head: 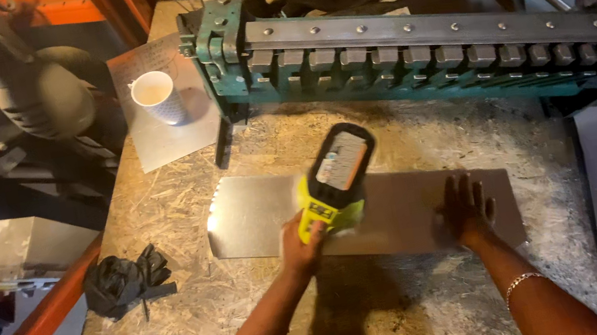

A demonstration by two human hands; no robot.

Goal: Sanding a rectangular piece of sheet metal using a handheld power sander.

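here the left hand [303, 246] grips a yellow-handled tool [337, 179]; right hand [468, 205] lies spread on the dull grey metal sheet [258, 215].

Shiny metal sheet [258, 215] on rough chipboard bench [160, 207].

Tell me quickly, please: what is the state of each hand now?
Left hand: closed around the handle of the yellow and black hand tool.
Right hand: open, pressed flat on the metal sheet, holding nothing.
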